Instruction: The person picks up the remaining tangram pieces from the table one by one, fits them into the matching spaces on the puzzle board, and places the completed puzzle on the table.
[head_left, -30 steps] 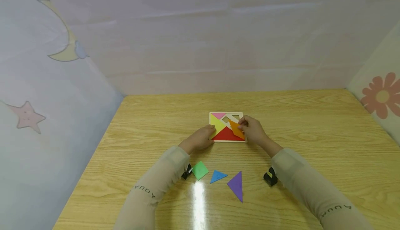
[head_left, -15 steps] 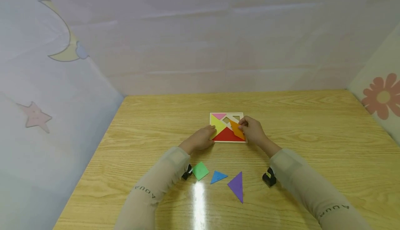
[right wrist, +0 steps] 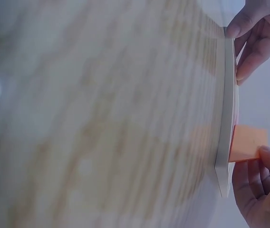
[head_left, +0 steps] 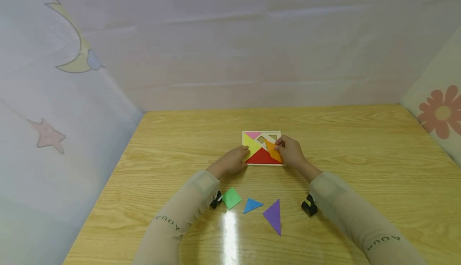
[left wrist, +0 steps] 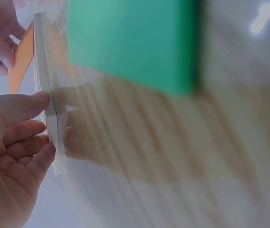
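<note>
A tangram tray lies on the table holding a yellow triangle, a red triangle and a pink triangle. My left hand holds the tray's left front corner, thumb at the front edge, as the left wrist view shows on the tray's edge. My right hand pinches an orange parallelogram between thumb and fingers. The orange piece stands tilted over the tray's right side, its lower edge touching it in the right wrist view.
Nearer me on the table lie a green square, a blue triangle and a purple triangle. Black wrist devices hang under both sleeves. A draped wall rises behind the table.
Hands, tray and orange piece hold nearly the same pose throughout. The whole head view has shifted slightly downward in the frame.
</note>
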The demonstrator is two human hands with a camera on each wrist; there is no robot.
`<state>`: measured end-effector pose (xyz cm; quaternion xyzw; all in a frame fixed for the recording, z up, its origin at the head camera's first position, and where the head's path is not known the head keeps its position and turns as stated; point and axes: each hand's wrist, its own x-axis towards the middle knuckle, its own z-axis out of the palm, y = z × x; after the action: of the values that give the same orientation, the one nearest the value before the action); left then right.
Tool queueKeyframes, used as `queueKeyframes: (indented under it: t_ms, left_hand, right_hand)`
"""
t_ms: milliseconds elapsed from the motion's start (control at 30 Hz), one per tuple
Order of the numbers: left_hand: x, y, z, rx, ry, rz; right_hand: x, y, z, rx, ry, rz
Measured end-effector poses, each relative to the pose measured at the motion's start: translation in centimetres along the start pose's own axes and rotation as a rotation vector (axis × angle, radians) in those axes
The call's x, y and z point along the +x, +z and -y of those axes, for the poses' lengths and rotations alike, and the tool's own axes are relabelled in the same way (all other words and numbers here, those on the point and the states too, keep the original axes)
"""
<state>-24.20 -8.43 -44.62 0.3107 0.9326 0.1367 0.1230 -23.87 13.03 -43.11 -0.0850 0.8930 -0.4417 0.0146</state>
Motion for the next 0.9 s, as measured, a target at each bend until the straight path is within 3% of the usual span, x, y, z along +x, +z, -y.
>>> queueKeyframes:
  t_ms: [167,333,900]
  left_hand:
    - [-0.3,-0.4,-0.7,-0.016,-0.031,0.013]
    - [-0.8,-1.0,-1.3,0.036,-0.027,-0.002]
    - [-0.7,-0.9,-1.2,0.037,-0.019,0.003]
  right_hand:
    - [0.1,0.1,0.0,-0.014,0.002,-0.022]
    - [0.1,0.2,0.1,-0.022,0.026,-0.029]
    - [0.3,-0.1,0.3,-0.012,0.082,-0.009]
